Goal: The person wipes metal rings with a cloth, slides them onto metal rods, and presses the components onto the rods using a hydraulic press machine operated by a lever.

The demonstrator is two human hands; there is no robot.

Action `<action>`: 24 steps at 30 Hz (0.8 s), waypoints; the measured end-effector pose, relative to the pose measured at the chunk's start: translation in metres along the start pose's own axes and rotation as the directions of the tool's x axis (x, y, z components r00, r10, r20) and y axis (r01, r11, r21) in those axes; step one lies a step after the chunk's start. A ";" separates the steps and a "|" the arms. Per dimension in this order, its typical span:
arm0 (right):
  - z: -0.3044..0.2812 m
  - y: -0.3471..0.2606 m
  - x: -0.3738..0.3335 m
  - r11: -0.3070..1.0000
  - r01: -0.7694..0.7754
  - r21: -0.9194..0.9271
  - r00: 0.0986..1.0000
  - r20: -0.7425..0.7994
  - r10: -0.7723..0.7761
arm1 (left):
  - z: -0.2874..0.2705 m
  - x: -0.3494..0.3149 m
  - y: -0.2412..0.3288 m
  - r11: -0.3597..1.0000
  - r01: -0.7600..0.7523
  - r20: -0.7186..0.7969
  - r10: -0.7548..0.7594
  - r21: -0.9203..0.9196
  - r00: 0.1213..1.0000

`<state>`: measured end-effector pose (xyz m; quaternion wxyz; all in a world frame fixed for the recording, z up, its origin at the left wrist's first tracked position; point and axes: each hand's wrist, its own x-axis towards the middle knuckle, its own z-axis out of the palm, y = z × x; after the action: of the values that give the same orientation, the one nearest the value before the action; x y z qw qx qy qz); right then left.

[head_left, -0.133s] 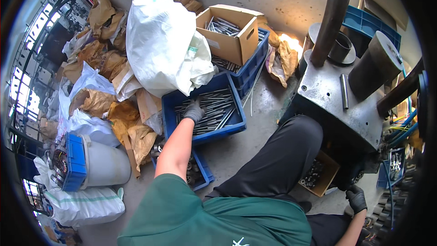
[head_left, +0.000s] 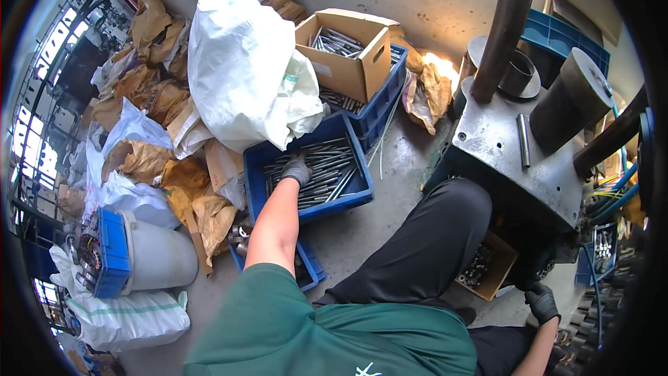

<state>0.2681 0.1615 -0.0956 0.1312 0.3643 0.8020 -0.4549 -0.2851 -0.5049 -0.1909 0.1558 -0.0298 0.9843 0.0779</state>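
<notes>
I've got the left hand (head_left: 298, 169), in a grey glove, down inside the open blue plastic crate (head_left: 351, 202), and that crate is my landmark. The fingers point away from the person and lie on the heap of slim metal rods (head_left: 327, 167) filling it. The fingertips are lost among the rods, so I can't tell how far open that hand is, or whether it has hold of any.

The right hand (head_left: 542, 303), in a dark glove, is well to the right of the crate and nearer the person, just beside the dark base of the machine. Its fingers look bent, but I can't make out how far they close or whether anything is in them.

Just behind the crate I see a 2nd blue crate (head_left: 383, 113) with a cardboard box (head_left: 334, 69) on top, more rods inside both. A bulging white woven sack (head_left: 240, 63) rises behind my landmark, to its left. On the near side, 1 smaller blue bin (head_left: 313, 275) sits partly under the left forearm. Over to the crate's right, 1 short steel bar (head_left: 524, 141) lies on the machine's metal plate (head_left: 487, 129). Crumpled brown paper (head_left: 212, 219) lies to the crate's left, with a grey bucket (head_left: 163, 254) farther out.
</notes>
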 end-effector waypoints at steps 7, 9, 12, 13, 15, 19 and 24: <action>0.005 -0.012 0.008 0.973 0.067 -0.219 0.998 0.005 -0.068 | 0.000 0.004 -0.005 0.983 -0.031 0.083 0.017 0.182 0.996; 0.005 -0.016 0.008 0.955 0.081 -0.287 0.997 0.003 -0.084 | 0.012 -0.005 -0.007 0.960 -0.106 0.180 0.060 0.258 0.982; 0.006 -0.035 -0.001 0.941 0.092 -0.324 0.995 0.003 -0.097 | 0.017 -0.023 -0.014 0.927 -0.249 0.241 0.183 0.280 0.953; 0.006 -0.042 -0.005 0.936 0.071 -0.346 0.997 -0.011 -0.080 | 0.013 -0.023 -0.015 0.918 -0.283 0.273 0.207 0.278 0.940; 0.004 -0.033 -0.008 0.894 0.193 -0.405 0.977 -0.009 -0.215 | -0.005 -0.033 -0.001 0.882 -0.401 0.346 0.305 0.250 0.887; 0.003 -0.063 -0.006 0.848 0.192 -0.494 0.981 0.063 -0.186 | -0.060 -0.060 0.013 0.924 -0.381 0.344 0.354 0.011 0.870; 0.005 -0.051 0.004 0.881 0.099 -0.463 0.995 0.018 -0.103 | -0.095 -0.080 0.086 0.612 -0.575 0.023 0.695 -0.543 0.718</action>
<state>0.2282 0.1427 -0.0685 0.1876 0.2820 0.9057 -0.2551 -0.2453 -0.4326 -0.0639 0.2176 0.2934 0.8487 0.3825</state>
